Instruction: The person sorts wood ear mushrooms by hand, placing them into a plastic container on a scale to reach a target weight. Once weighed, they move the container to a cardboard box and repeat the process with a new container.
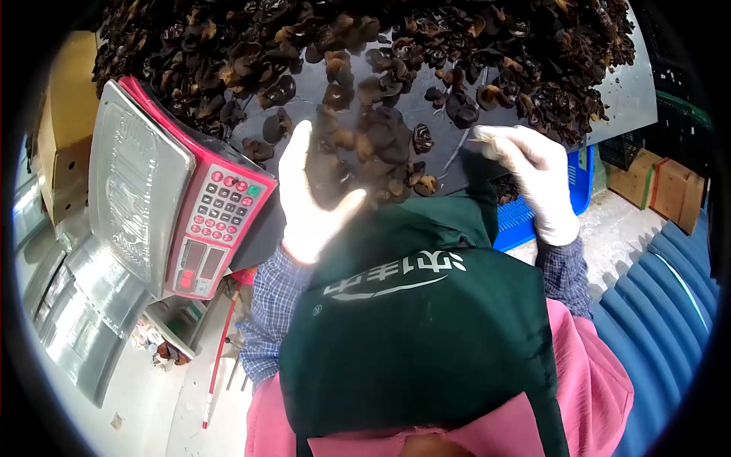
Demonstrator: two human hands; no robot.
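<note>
Dark brown wood ear mushrooms (259, 65) lie heaped across the far part of a grey table (304, 85). A looser cluster of wood ear mushrooms (384, 137), partly blurred, sits close in front of my body. My left hand (303, 202), in a white glove, stands at the left side of this cluster with thumb and fingers spread apart. To the right, my right hand (537, 175), also gloved in white, has its fingers curled and pinched together near the table's front edge. Whatever is between those fingertips is too small to make out.
A pink scale (221, 209) with a metal pan (137, 186) stands at the left. A blue plastic crate (580, 186) is below the table's right edge. Cardboard boxes (68, 129) stand at far left, and blue corrugated material (655, 327) lies at lower right.
</note>
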